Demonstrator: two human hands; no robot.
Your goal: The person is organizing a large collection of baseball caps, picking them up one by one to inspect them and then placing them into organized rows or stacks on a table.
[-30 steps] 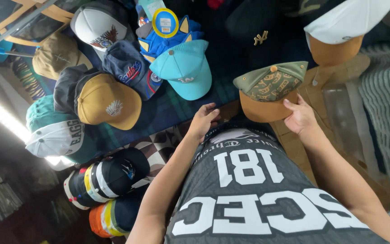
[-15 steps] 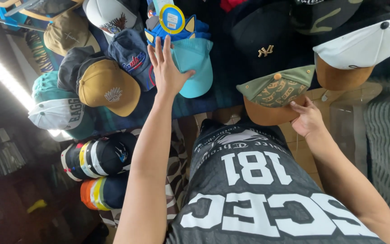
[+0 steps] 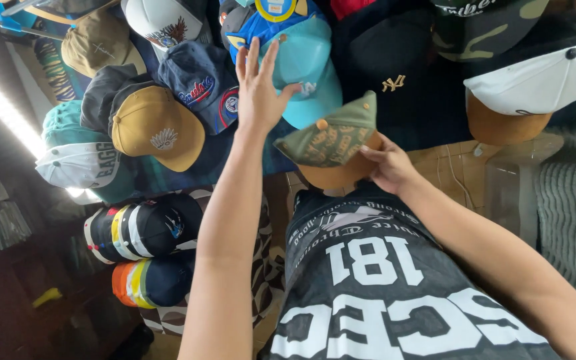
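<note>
My left hand (image 3: 259,88) is stretched out with fingers apart, resting against a turquoise cap (image 3: 308,63) among the displayed caps. It holds nothing. My right hand (image 3: 386,164) grips the tan brim of an olive-green patterned cap (image 3: 331,140), lifted and tilted toward the middle. A navy cap with a patch (image 3: 201,83) lies just left of my left hand. A black cap with a gold emblem (image 3: 395,73) sits behind the green one.
A tan cap with a black back (image 3: 148,127), a white and teal cap (image 3: 78,163) and a white cap with a tan brim (image 3: 528,87) hang around. Stacks of nested caps (image 3: 138,230) sit at lower left. A bright light strip (image 3: 1,107) runs along the left.
My left hand rose from near my shirt up to the turquoise cap. My right hand took hold of the green cap and moved it left, off its spot.
</note>
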